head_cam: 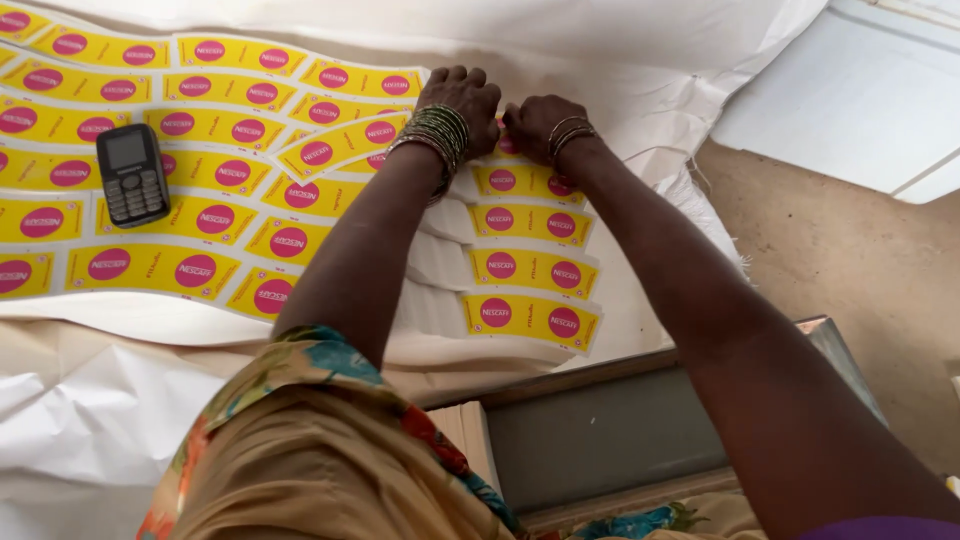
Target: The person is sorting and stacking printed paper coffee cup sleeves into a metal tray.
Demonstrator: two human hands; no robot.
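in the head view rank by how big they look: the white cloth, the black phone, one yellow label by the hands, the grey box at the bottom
1. white cloth, largest by far
2. grey box, though it sits nearer the camera, so its true size is unsure
3. and 4. yellow label and black phone look about alike; I would not rank them.

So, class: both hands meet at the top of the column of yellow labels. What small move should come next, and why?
Probably press the label flat: the left hand and right hand both pinch the top yellow label, which heads the column of labels already lying in line on the white sheet.
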